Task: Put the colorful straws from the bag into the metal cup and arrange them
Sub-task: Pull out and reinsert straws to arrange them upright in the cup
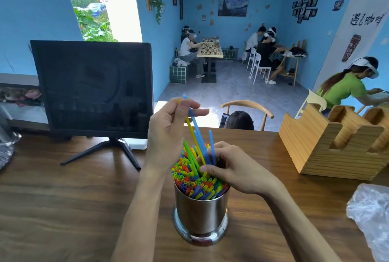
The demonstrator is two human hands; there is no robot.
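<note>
Head view: left hand (168, 127) pinches tall straws (194, 133) above the packed cup (201, 211); right hand (235, 169) grips others at the rim. Best lower them gently, steadying neighbours.

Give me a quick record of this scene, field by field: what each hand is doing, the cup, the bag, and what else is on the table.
left hand: pinches a yellow and a blue straw near their tops
right hand: fingers curled round raised straws at the cup's mouth
metal cup: upright, packed with colorful straws
plastic bag: crumpled, right edge
table: dark wood
also there: monitor, screen dark; wooden holder
</note>
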